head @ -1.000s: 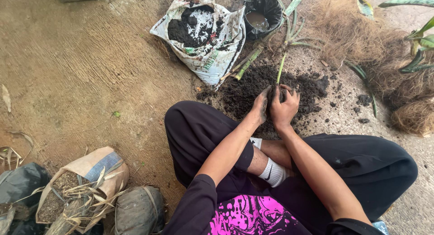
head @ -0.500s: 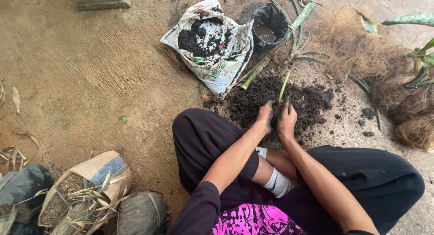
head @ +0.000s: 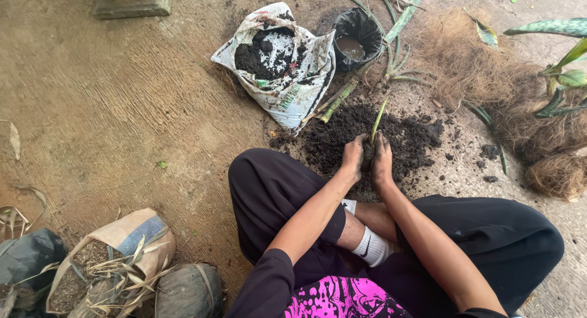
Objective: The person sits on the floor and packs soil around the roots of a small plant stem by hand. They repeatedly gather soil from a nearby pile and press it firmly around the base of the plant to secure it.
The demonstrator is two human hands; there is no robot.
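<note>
Two containers: white sack (head: 278, 67) holds soil, black pot (head: 356, 40) likewise.

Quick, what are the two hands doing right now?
Left hand: cupped against the base of the small green shoot, on the dark soil pile.
Right hand: cupped against its other side.

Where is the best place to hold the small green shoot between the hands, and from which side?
Probably at its base, low on the small green shoot, where it meets the dark soil pile. Its upper blade is thin and leans. Come from both sides, as the left hand and right hand do.
</note>
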